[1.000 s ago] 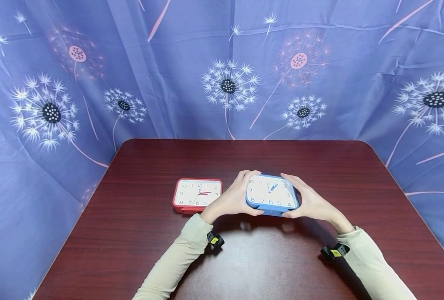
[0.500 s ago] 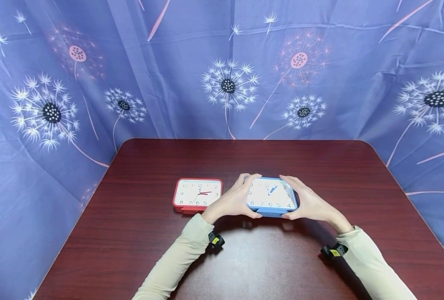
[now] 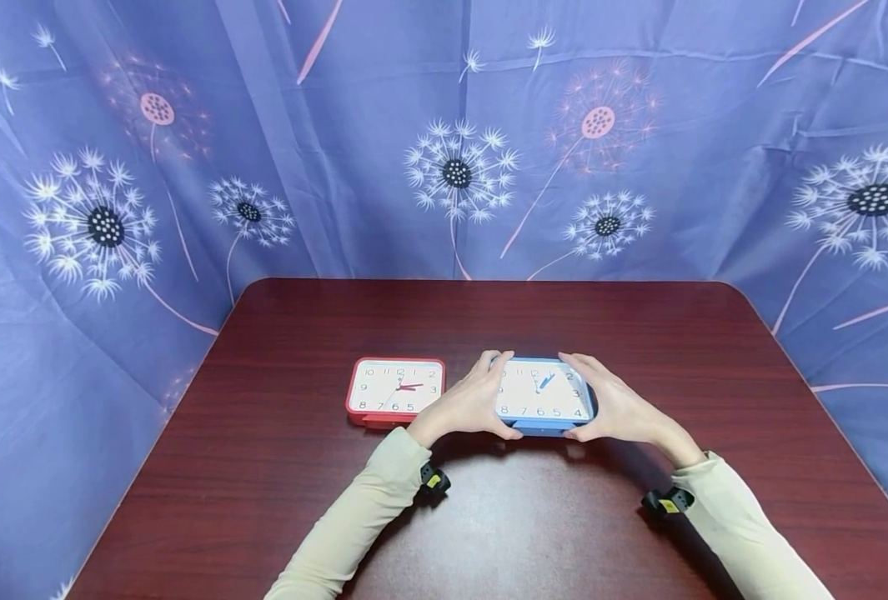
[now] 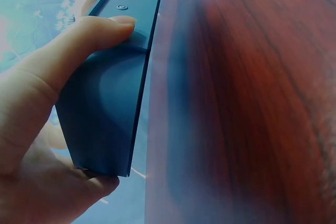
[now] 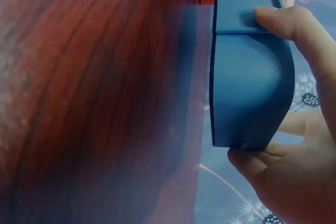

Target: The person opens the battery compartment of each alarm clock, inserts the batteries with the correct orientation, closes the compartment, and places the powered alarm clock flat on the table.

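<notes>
Between my two hands is a blue rectangular clock with a white face turned up and blue clock hands. My left hand grips its left end, thumb on the near side and fingers at the far side. At the right end, my right hand holds it the same way. Both wrist views show the blue casing a little above the tabletop, with a narrow gap below. A matching red clock lies face up to the left, its right edge close to my left hand.
The dark red-brown wooden table has rounded far corners. A blue curtain with dandelion prints hangs behind it and at its sides. Black wrist cameras sit under both forearms near the tabletop.
The blue clock has come slightly toward me and straightened from a slight tilt, both hands still gripping its ends. The red clock has stayed in place.
</notes>
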A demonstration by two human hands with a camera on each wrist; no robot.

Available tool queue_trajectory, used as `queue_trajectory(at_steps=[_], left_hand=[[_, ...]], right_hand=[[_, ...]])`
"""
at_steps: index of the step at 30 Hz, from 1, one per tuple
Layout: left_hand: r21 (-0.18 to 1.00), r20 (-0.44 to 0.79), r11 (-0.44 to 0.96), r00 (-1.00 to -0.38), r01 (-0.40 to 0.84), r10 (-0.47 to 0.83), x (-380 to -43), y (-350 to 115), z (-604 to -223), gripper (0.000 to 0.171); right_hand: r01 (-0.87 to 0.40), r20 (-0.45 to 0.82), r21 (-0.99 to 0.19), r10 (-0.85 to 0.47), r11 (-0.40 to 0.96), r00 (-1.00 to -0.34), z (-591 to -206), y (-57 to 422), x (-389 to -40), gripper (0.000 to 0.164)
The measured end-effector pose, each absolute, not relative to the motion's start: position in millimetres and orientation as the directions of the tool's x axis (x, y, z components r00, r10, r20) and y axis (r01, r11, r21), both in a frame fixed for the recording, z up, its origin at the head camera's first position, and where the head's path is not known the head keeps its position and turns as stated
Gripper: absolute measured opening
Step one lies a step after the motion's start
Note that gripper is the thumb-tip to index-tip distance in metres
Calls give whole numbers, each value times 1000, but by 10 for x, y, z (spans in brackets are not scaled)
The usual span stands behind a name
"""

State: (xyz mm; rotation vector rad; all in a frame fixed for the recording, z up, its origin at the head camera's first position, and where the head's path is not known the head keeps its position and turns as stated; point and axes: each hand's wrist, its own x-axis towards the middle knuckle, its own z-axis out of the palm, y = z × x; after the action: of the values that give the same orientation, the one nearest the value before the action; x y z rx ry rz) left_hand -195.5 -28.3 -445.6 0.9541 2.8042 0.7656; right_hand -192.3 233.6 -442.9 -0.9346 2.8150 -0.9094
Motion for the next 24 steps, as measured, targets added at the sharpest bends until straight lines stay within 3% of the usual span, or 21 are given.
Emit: queue_trajectory(at_steps=[24], left_hand=[[433,20,738,-824,518,567,-1988,-240,-4515,120]], right_hand=[[-539,142,-502,-551,676,-823,-4453,2293,-1936,110]])
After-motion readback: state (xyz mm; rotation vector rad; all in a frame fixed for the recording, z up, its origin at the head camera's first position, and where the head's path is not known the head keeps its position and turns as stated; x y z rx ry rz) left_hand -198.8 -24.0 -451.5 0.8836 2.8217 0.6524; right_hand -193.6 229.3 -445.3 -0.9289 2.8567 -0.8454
